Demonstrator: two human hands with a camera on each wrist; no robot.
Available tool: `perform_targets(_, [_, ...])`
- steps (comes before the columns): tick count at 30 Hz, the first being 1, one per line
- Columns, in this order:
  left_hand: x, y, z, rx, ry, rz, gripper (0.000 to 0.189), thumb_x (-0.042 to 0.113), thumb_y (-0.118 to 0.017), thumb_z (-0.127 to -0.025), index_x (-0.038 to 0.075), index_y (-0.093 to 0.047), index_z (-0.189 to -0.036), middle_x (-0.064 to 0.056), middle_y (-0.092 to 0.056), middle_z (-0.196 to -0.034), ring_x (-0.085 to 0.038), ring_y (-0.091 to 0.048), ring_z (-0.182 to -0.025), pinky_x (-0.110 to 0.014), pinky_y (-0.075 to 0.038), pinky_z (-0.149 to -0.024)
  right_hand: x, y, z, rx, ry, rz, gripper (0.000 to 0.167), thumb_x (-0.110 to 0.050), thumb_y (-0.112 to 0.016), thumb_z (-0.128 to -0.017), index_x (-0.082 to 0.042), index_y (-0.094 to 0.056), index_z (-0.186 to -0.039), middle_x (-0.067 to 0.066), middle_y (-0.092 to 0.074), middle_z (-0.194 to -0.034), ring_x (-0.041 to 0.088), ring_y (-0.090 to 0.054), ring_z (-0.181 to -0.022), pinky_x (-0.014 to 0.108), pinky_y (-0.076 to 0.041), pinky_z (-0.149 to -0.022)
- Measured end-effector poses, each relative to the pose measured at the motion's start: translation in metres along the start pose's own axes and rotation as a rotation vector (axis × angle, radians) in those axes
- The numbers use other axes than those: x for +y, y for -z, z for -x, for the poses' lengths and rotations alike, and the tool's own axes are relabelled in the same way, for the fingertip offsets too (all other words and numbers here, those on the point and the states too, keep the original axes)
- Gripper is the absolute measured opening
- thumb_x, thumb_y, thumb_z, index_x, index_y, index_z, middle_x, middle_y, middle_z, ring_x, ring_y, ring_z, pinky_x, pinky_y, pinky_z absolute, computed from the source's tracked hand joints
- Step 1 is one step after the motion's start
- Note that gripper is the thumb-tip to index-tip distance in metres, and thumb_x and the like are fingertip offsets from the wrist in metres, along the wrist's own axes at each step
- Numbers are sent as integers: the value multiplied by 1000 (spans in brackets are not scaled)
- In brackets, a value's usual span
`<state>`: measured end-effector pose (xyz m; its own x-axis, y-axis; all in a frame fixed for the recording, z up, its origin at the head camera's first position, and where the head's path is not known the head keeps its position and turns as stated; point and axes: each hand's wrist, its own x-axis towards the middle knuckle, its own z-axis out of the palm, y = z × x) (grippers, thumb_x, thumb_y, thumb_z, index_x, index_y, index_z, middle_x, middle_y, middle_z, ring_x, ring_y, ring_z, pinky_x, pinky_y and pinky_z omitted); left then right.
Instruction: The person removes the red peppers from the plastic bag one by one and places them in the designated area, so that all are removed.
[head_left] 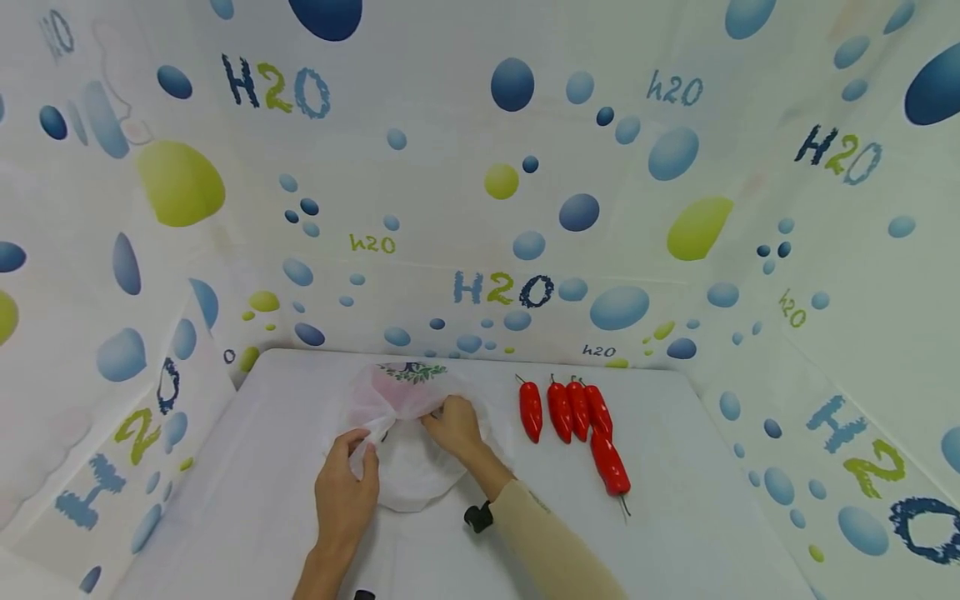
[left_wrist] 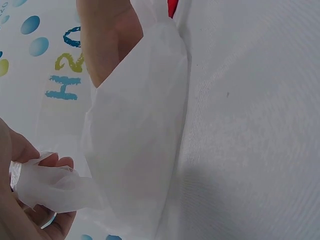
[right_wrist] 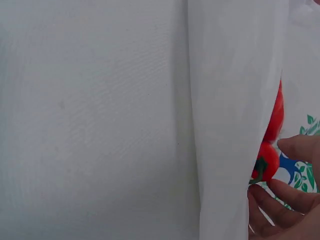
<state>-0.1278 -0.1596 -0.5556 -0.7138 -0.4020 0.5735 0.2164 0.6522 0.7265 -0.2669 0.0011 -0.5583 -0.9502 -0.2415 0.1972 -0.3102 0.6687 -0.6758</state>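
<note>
A white plastic bag [head_left: 420, 479] with a printed leafy design lies on the table, its mouth toward me. My left hand [head_left: 347, 492] grips the gathered left side of the bag; in the left wrist view its fingers [left_wrist: 61, 225] curl round a bunched fold. The right hand [head_left: 456, 429] is at the bag's mouth, partly inside. In the right wrist view, its thumb and finger sit round the stem end of a red pepper [right_wrist: 269, 160] inside the bag. Another red shape [right_wrist: 276, 112] shows just beyond. The bag's front wall [right_wrist: 225, 115] hides part of both.
On the table to the right lie several red peppers [head_left: 577, 408], most side by side, with one [head_left: 611, 467] lower and slanted. The white-covered table [head_left: 247, 500] ends at a wall curtain with printed blue and green dots. A black wrist device [head_left: 477, 517] sits beneath the right forearm.
</note>
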Motion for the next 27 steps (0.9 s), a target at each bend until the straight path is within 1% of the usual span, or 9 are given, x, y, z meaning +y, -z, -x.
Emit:
perform_targets(2, [0,-1,0,0,-3,-3,25,0,-70,-95,1,-66,-119,-12,-71,-95,-23,-65,-81,-28,-43,-76,2,-1,-1,16,-5,-7,31,-24,-78,-88,-9,-60,-68,-7,-41,-55,6,-39,-48,22,-31,-42])
perform_targets(5, [0,-1,1,2,-6,-4,24,0,-70,-95,1,-66,-118,-12,-70,-95,-24,-65,-80,-31,-43,-77,5,-5,-2,56,-2,-12,22,-25,-80,-86,-5,-71,-82,-4,-55,-63,8,-46,-55,23,-39,-48])
perform_targets(7, [-1,-2,1,3,-8,-4,24,0,-70,-95,1,-66,-118,-12,-71,-95,-24,-66,-81,-32,-43,-78,6,-7,-3,78,-6,-6,26,-27,-82,-84,-3,-75,-92,-1,-64,-70,9,-49,-61,23,-43,-53])
perform_targets(11, [-2,-2,1,6,-8,-6,23,1,-70,-95,2,-67,-118,-11,-71,-96,-24,-66,-81,-31,-44,-78,7,-12,-5,95,-31,1,33,-33,-83,-84,-5,-76,-99,3,-72,-80,8,-52,-66,24,-48,-60])
perform_targets(15, [-2,-2,1,6,-3,-7,24,1,-70,-95,2,-67,-118,-12,-71,-96,-24,-65,-80,-31,-43,-77,5,-15,-8,120,-57,1,36,-37,-84,-82,-9,-75,-102,2,-74,-83,8,-56,-69,25,-50,-64])
perform_targets(18, [-1,-1,1,0,2,0,24,1,-70,-95,2,-67,-119,-11,-71,-97,-23,-65,-81,-31,-44,-79,3,-16,-9,138,-88,10,37,-38,-85,-80,-7,-75,-98,4,-74,-81,10,-59,-69,27,-53,-65])
perform_targets(22, [0,-1,1,-7,6,9,24,0,-70,-95,1,-67,-119,-12,-71,-97,-24,-66,-83,-33,-45,-82,2,-16,-9,139,-123,39,39,-39,-85,-80,-6,-74,-98,7,-74,-82,12,-62,-70,29,-54,-65])
perform_targets(25, [-1,-2,1,-3,4,4,24,0,-70,-94,1,-67,-119,-12,-71,-96,-24,-66,-82,-32,-44,-81,1,-17,-9,148,-129,50,36,-38,-83,-82,-7,-74,-96,6,-74,-80,12,-61,-68,29,-53,-62])
perform_targets(27, [-1,-2,1,-1,1,0,25,0,-70,-94,1,-67,-119,-12,-71,-96,-23,-65,-81,-30,-44,-79,1,-18,-9,166,-143,46,32,-39,-82,-83,-8,-73,-87,3,-69,-72,11,-57,-62,28,-49,-56])
